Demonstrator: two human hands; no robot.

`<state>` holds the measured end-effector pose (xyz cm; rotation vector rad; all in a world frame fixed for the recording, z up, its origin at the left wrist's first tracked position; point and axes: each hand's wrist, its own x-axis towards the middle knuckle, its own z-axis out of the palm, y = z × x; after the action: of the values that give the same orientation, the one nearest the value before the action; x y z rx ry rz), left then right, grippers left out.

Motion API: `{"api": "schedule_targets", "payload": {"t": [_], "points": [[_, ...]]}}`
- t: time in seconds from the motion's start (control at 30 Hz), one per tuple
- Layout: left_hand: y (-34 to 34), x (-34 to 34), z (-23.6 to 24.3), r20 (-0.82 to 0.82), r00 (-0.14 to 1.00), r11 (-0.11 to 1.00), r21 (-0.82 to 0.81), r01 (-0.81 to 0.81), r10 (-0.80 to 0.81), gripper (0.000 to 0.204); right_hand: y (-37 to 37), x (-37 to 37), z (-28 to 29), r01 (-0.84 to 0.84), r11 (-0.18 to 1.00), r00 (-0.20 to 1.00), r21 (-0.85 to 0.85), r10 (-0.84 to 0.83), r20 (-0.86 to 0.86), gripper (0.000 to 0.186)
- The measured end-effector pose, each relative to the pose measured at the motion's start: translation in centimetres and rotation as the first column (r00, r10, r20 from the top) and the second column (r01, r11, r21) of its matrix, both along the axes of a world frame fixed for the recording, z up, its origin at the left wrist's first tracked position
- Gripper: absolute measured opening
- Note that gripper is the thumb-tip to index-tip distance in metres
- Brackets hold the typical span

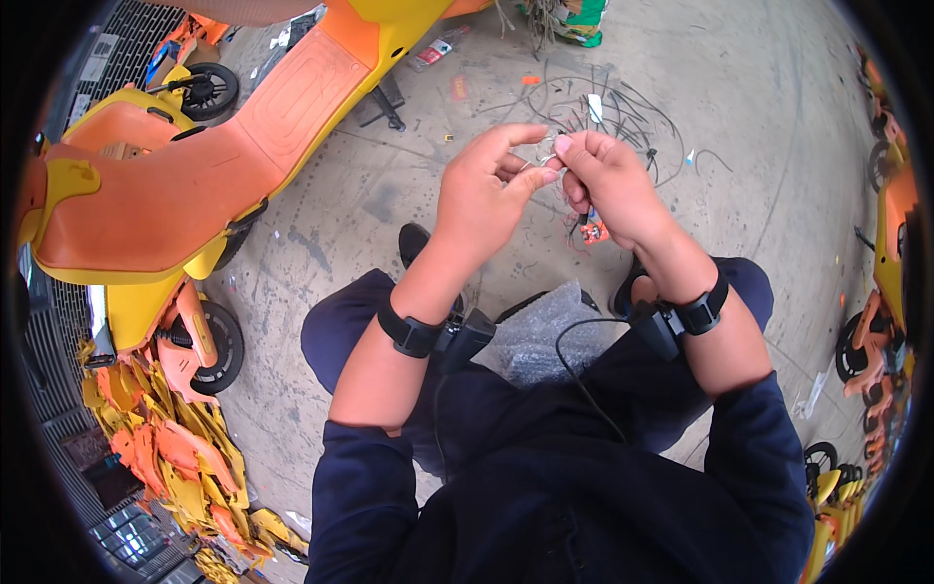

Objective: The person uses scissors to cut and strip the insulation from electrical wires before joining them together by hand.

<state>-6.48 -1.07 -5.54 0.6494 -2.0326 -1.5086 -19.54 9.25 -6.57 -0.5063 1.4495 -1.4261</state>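
Observation:
Thin pale wires (547, 154) run between my two hands above the concrete floor. My left hand (484, 190) has its thumb and curled fingers closed about the wires, its index finger stretched over them. My right hand (615, 185) pinches the wires between thumb and fingertips, its other fingers curled under. Just below the right hand shows a small orange part (594, 232) with thin red wires; whether it hangs from the hand or lies on the floor I cannot tell. Beyond the hands, a loose tangle of dark cables (632, 122) is spread on the floor.
A yellow and orange scooter body (185, 200) stands at the left, with a heap of yellow and orange panels (180, 448) nearer me. Bubble wrap (550, 336) lies between my legs. A plastic bottle (433, 54) lies far ahead. More scooters (890, 243) line the right side.

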Motion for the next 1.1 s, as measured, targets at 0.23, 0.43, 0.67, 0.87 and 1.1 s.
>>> {"api": "schedule_targets", "payload": {"t": [0.23,0.43,0.67,0.87,1.1], "points": [[-0.9,0.6,1.1,0.031,0.989,0.969,-0.197,0.150,-0.146,0.039,0.8,-1.9,0.7,-0.058,0.990,0.981,-0.130,0.080,0.176,0.025],[-0.9,1.0,1.6,0.086,0.962,0.897,-0.347,0.273,-0.260,0.037,1.6,-2.0,1.2,-0.393,0.901,0.849,-0.184,0.432,0.303,0.029],[-1.3,1.4,1.1,0.142,0.959,0.879,-0.386,0.281,-0.244,0.019,1.5,-2.2,1.6,-0.435,0.898,0.872,-0.063,0.438,0.220,0.028],[-0.9,0.9,0.7,0.267,0.963,0.917,-0.374,0.140,-0.038,0.011,1.3,-0.6,1.5,-0.147,0.989,0.971,0.001,0.144,-0.192,0.022],[-0.4,0.6,-0.4,0.234,0.962,0.977,-0.123,0.175,-0.143,0.020,0.9,0.5,0.4,-0.078,0.997,0.742,0.003,0.060,-0.668,0.017]]}}
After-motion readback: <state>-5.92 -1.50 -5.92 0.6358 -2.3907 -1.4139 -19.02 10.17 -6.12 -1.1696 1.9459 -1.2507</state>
